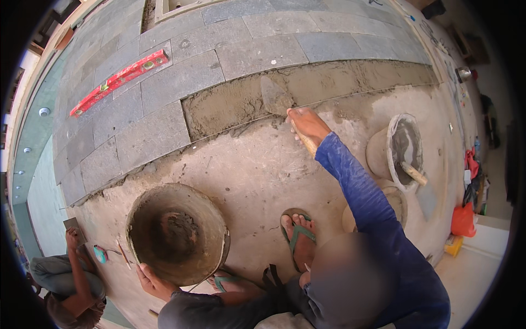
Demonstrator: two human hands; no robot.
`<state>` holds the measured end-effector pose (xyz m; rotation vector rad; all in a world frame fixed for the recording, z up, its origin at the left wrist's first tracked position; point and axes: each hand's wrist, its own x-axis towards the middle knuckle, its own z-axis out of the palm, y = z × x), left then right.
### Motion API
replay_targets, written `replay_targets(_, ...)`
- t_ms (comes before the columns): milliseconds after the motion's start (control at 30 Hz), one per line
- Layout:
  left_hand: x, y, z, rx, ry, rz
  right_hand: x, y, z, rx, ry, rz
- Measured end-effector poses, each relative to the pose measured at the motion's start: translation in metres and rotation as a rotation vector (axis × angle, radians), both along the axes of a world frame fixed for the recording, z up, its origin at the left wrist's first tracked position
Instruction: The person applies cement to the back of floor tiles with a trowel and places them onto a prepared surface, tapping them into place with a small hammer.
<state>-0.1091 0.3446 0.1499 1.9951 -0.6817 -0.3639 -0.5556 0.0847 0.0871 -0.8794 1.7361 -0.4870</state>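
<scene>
My right hand (309, 126) is closed round the wooden handle of a trowel (275, 97). Its mortar-smeared blade rests on a strip of wet grey mortar (350, 78) beside the laid stone tiles. At the lower left, my left hand (155, 281) grips the near rim of a wide round mortar tub (211, 222). The tub tilts toward me, with a little mortar stuck at its bottom. A thin string line runs along the near side of the mortar strip.
Grey stone tiles (159, 123) cover the far floor, with a red spirit level (120, 82) on them. A mortar-caked bucket (379, 151) with a wooden handle (414, 173) in it stands right. At lower left, another person's hand (72, 239) holds a dark flat piece near a teal tape measure (99, 254).
</scene>
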Motion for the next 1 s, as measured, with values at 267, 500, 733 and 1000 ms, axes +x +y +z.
replay_targets(267,0.010,0.005,0.001,-0.034,0.016,-0.115,0.033,-0.002,-0.019,0.047,-0.046,0.096)
replay_targets(500,0.007,0.001,-0.003,-0.069,-0.026,-0.088,0.062,0.024,-0.032,-0.351,0.401,0.498)
replay_targets(733,0.002,0.002,-0.002,-0.090,0.045,-0.019,0.090,0.025,-0.012,-0.307,0.689,0.546)
replay_targets(1000,0.003,0.005,-0.001,-0.015,-0.023,-0.015,0.066,0.045,0.003,-0.265,0.630,0.438)
